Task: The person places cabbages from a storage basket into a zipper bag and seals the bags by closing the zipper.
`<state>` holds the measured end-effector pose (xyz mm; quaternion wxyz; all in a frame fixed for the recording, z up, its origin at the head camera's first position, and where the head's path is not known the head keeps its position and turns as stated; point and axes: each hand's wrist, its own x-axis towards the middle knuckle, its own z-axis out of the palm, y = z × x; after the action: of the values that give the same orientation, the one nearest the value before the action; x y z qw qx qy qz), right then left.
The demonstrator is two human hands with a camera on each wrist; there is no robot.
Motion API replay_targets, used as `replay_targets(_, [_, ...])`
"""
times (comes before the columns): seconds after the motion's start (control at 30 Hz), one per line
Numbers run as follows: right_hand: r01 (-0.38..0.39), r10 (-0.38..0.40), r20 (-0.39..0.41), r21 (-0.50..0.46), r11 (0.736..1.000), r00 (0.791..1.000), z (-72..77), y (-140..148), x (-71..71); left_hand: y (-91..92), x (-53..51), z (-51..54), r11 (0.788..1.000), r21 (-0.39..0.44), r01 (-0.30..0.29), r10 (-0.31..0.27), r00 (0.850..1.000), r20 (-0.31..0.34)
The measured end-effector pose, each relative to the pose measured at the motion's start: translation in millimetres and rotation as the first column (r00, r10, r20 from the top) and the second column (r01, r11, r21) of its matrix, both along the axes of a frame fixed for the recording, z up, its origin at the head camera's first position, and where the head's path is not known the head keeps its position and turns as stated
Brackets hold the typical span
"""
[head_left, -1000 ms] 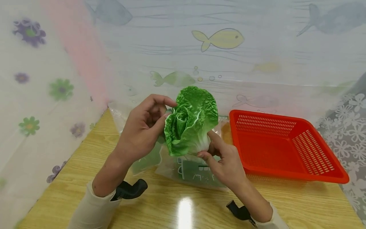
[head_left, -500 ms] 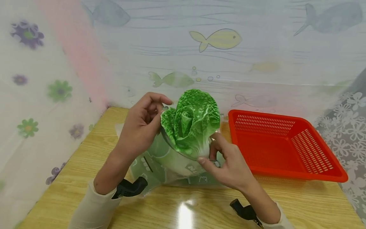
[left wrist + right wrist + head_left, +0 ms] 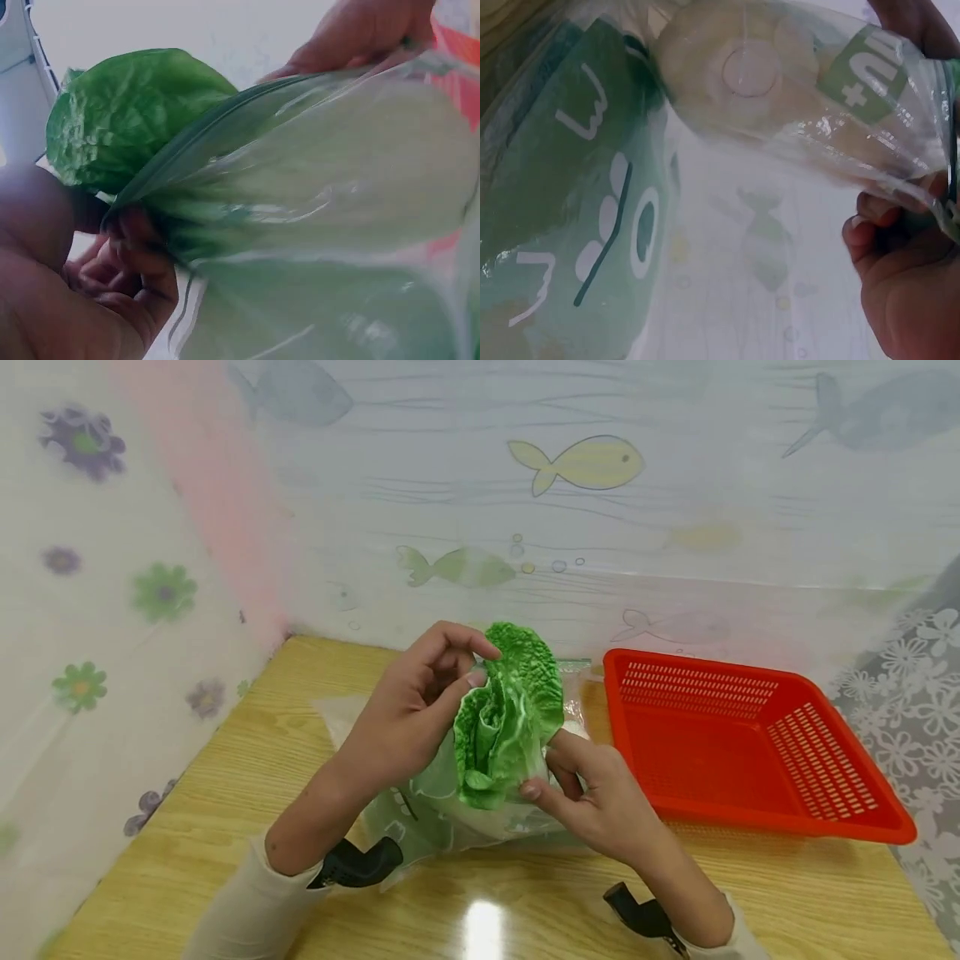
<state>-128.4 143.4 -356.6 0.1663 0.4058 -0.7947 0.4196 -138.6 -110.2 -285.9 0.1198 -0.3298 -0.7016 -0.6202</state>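
Note:
A napa cabbage [image 3: 525,693] stands leaves-up in the mouth of a clear zip bag [image 3: 431,818] with green print. In the left wrist view, the leafy top [image 3: 135,112] sticks out past the bag's dark zip rim [image 3: 199,135]. Its pale round base [image 3: 742,71] shows through the plastic in the right wrist view. My left hand [image 3: 408,714] pinches one end of the rim between thumb and fingers, beside the leaves. At the other end, my right hand [image 3: 603,793] grips the rim near the cabbage's white stalk. The bag's lower part rests on the table.
A red plastic basket [image 3: 697,768] with slotted walls stands on the right of the wooden table [image 3: 225,827]. Behind the table hangs a curtain [image 3: 450,485] printed with fish. Another flowered curtain [image 3: 112,635] borders the left side.
The cabbage and the bag's mouth have come down a little and turned. My left hand has moved rightward, closer to my right hand, and the mouth looks narrower than half a second ago.

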Motion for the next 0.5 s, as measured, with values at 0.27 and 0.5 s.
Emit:
replay_targets(0.27, [-0.047,0.046,-0.039,-0.03,0.998,0.998,3.8,2.3,-1.6,1.4,3.2,-1.9,0.978,0.037,-0.206,0.206,0.978,-0.012])
replay_targets(0.5, [-0.048,0.048,0.039,0.006,0.999,0.998,18.1,-1.9,13.7,8.8,2.4,-8.2,0.998,-0.018,-0.06,0.06,0.998,0.009])
